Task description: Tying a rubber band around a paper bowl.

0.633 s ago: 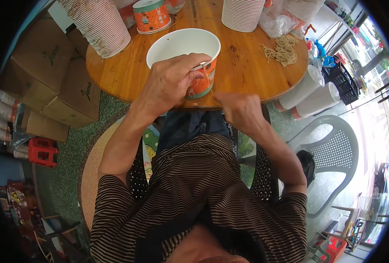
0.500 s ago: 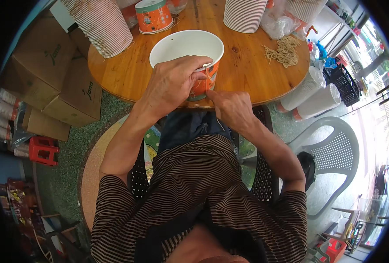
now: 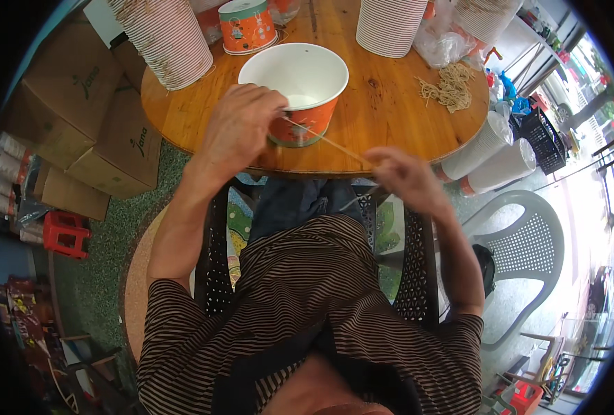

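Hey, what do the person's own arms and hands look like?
The left hand and right hand show no gloves, though the right one is blurred. The forearms are bare, with no watch or bracelet visible. The short sleeves are dark with thin, light tan stripes, matching the shirt.

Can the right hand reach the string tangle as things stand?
Probably yes: nothing stands between the right hand and the string tangle on the tabletop, though a strand stretches to that hand.

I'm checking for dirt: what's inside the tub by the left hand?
Inside the tub: white walls and a small dark spot near the far rim. The near wall covers part of the inside.
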`<act>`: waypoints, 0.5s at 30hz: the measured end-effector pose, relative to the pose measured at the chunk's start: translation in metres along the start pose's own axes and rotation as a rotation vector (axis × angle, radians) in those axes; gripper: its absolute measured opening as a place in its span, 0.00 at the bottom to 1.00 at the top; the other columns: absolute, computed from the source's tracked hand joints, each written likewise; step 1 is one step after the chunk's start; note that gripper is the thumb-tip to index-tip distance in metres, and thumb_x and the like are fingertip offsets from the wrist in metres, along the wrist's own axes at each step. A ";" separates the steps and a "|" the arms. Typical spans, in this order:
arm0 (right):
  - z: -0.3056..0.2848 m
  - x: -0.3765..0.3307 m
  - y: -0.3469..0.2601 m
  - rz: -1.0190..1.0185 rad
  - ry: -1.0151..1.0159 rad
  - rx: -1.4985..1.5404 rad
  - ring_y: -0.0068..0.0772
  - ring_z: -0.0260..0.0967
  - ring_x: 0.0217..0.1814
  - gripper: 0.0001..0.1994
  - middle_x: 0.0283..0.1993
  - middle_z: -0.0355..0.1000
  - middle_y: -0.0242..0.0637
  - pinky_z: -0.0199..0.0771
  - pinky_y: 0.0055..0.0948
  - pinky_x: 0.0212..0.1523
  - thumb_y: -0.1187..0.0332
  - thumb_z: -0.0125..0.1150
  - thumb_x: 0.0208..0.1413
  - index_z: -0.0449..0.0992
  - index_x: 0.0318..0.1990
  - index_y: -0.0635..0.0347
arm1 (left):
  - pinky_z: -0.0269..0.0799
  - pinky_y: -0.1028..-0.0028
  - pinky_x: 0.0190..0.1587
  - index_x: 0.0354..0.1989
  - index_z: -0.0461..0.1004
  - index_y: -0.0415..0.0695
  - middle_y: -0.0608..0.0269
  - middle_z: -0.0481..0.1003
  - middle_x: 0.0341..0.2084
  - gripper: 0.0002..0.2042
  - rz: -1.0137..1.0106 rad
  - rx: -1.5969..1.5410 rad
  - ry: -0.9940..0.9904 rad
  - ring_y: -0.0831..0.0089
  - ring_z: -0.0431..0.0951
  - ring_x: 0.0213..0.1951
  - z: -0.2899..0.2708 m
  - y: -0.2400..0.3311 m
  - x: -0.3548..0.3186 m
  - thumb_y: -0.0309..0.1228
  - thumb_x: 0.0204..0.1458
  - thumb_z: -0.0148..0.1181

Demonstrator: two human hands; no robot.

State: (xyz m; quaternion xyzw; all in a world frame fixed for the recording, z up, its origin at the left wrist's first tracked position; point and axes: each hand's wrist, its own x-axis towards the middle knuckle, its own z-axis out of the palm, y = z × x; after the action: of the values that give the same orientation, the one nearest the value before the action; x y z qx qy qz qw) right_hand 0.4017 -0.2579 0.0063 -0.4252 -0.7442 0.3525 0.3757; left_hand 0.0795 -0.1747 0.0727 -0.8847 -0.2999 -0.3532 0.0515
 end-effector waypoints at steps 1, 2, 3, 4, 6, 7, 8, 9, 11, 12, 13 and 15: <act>-0.020 -0.009 0.000 0.065 0.010 0.170 0.17 0.64 0.22 0.09 0.27 0.72 0.33 0.65 0.23 0.21 0.73 0.53 0.69 0.78 0.50 0.60 | 0.74 0.60 0.49 0.38 0.78 0.39 0.54 0.80 0.33 0.07 0.004 -0.003 0.002 0.53 0.80 0.40 -0.004 -0.007 -0.003 0.19 0.51 0.64; -0.039 -0.017 0.006 -0.046 0.007 0.383 0.16 0.61 0.18 0.09 0.28 0.73 0.34 0.61 0.20 0.17 0.74 0.53 0.70 0.77 0.52 0.62 | 0.75 0.60 0.51 0.38 0.78 0.38 0.54 0.81 0.35 0.07 0.015 -0.013 -0.032 0.54 0.81 0.42 -0.011 -0.014 -0.004 0.18 0.52 0.63; -0.054 -0.024 0.014 -0.159 0.006 0.597 0.16 0.58 0.15 0.10 0.29 0.74 0.35 0.56 0.16 0.14 0.74 0.52 0.70 0.76 0.54 0.63 | 0.75 0.61 0.52 0.39 0.77 0.38 0.53 0.81 0.37 0.07 0.026 -0.022 -0.070 0.55 0.81 0.45 -0.014 -0.020 -0.005 0.17 0.52 0.62; -0.063 -0.029 0.013 -0.234 -0.001 0.692 0.16 0.58 0.13 0.10 0.30 0.75 0.39 0.54 0.17 0.12 0.74 0.52 0.71 0.75 0.54 0.65 | 0.75 0.61 0.52 0.39 0.77 0.38 0.53 0.81 0.37 0.07 0.024 -0.019 -0.070 0.55 0.81 0.45 -0.016 -0.024 -0.006 0.17 0.52 0.62; -0.074 -0.033 0.007 -0.379 -0.011 0.853 0.18 0.59 0.10 0.10 0.33 0.77 0.47 0.54 0.18 0.09 0.75 0.52 0.70 0.74 0.53 0.70 | 0.76 0.61 0.55 0.39 0.76 0.37 0.53 0.81 0.43 0.06 0.059 -0.077 -0.082 0.55 0.81 0.50 -0.021 -0.029 -0.006 0.16 0.54 0.60; -0.077 -0.035 0.005 -0.450 -0.016 0.917 0.20 0.62 0.09 0.10 0.35 0.78 0.50 0.56 0.18 0.09 0.75 0.52 0.70 0.73 0.53 0.72 | 0.76 0.61 0.55 0.39 0.76 0.37 0.53 0.81 0.43 0.06 0.062 -0.075 -0.081 0.55 0.81 0.50 -0.021 -0.033 -0.007 0.16 0.54 0.60; -0.081 -0.037 0.005 -0.480 -0.003 0.985 0.21 0.66 0.10 0.12 0.43 0.80 0.59 0.60 0.18 0.09 0.76 0.53 0.69 0.73 0.56 0.74 | 0.77 0.62 0.55 0.40 0.77 0.37 0.53 0.81 0.47 0.06 0.047 -0.090 -0.101 0.55 0.81 0.52 -0.020 -0.037 -0.008 0.16 0.54 0.60; -0.079 -0.036 -0.002 -0.484 -0.002 0.985 0.21 0.66 0.10 0.12 0.43 0.80 0.59 0.60 0.18 0.09 0.76 0.53 0.69 0.73 0.56 0.74 | 0.77 0.63 0.55 0.40 0.77 0.37 0.54 0.80 0.50 0.07 0.032 -0.105 -0.122 0.54 0.80 0.54 -0.020 -0.041 -0.009 0.16 0.55 0.60; -0.075 -0.029 -0.025 -0.579 0.170 0.924 0.22 0.68 0.11 0.16 0.51 0.79 0.62 0.61 0.18 0.10 0.78 0.53 0.68 0.71 0.61 0.74 | 0.77 0.62 0.53 0.41 0.77 0.36 0.53 0.79 0.52 0.09 0.017 -0.090 -0.172 0.53 0.79 0.54 -0.026 -0.044 -0.005 0.14 0.54 0.57; -0.075 -0.026 -0.031 -0.590 0.183 0.890 0.21 0.70 0.12 0.18 0.55 0.77 0.62 0.61 0.18 0.10 0.78 0.52 0.68 0.71 0.63 0.72 | 0.76 0.62 0.52 0.42 0.77 0.36 0.51 0.78 0.53 0.11 0.001 -0.078 -0.220 0.51 0.78 0.54 -0.028 -0.044 -0.003 0.13 0.52 0.54; -0.075 -0.017 -0.037 -0.591 0.186 0.891 0.21 0.70 0.12 0.18 0.55 0.77 0.62 0.61 0.18 0.10 0.78 0.52 0.68 0.71 0.63 0.72 | 0.76 0.62 0.52 0.42 0.77 0.36 0.51 0.78 0.53 0.11 0.004 -0.078 -0.222 0.51 0.78 0.54 -0.030 -0.045 -0.001 0.13 0.52 0.54; -0.073 0.006 -0.053 -0.752 0.226 0.629 0.20 0.68 0.12 0.15 0.52 0.80 0.57 0.59 0.18 0.10 0.75 0.51 0.70 0.74 0.59 0.72 | 0.77 0.62 0.52 0.42 0.78 0.37 0.53 0.78 0.53 0.13 0.027 -0.034 -0.202 0.51 0.79 0.53 -0.036 -0.047 0.000 0.11 0.52 0.52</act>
State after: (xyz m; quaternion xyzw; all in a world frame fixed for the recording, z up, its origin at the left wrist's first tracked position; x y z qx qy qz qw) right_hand 0.4427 -0.2583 0.0862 -0.0294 -0.6583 0.3516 0.6650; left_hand 0.0316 -0.1468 0.0940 -0.9204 -0.2857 -0.2666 0.0108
